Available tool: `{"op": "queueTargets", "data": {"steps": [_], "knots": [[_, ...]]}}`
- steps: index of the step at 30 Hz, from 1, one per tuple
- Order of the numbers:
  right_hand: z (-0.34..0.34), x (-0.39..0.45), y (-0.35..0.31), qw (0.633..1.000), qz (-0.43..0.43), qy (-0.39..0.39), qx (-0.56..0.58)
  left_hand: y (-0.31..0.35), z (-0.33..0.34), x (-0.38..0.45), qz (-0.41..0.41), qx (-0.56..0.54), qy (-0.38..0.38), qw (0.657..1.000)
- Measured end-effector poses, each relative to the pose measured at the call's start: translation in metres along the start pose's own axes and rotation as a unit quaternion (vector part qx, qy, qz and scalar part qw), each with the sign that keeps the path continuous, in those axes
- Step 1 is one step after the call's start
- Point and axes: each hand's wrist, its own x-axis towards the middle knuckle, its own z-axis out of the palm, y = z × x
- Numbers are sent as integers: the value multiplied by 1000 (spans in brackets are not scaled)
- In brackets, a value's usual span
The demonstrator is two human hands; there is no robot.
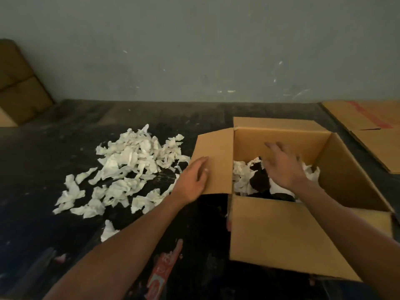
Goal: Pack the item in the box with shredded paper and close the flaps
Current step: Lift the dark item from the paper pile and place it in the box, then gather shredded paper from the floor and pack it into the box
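An open cardboard box (281, 230) stands on the dark floor at the right with all flaps spread. Inside it lies a dark item (259, 180) among white shredded paper (242, 176). My right hand (283, 165) reaches down into the box with fingers spread and relaxed over the paper and the item. My left hand (192, 180) rests flat on the outer edge of the box's left flap (214, 156), thumb on the flap. A loose pile of shredded paper (129, 161) lies on the floor left of the box.
A flattened cardboard sheet (372, 128) with a red stripe lies at the far right. Brown cartons (19, 87) stand against the grey wall at the far left. A red-printed scrap (160, 271) lies on the floor near my left forearm.
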Motion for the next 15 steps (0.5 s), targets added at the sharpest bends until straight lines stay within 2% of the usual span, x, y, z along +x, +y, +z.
{"op": "queueTargets", "data": {"steps": [3, 5, 8, 10, 12, 15], "knots": [[30, -21, -74, 995, -76, -36, 44, -49, -23, -37, 1, 55, 31, 998], [50, -43, -122, 989, -133, -24, 65, -84, -40, -68, -7, 97, 38, 995], [94, -91, -184, 963, -247, 30, 105, -139, -68, -126, -78, 152, -8, 985], [136, -123, -213, 949, -295, 24, 105, -177, -84, -168, -142, 168, -42, 975], [181, -150, -232, 963, -256, -58, 63, -216, -98, -209, -208, 181, -63, 959], [240, -180, -233, 974, -99, -203, -27, -263, -115, -258, -292, 207, -77, 930]]}}
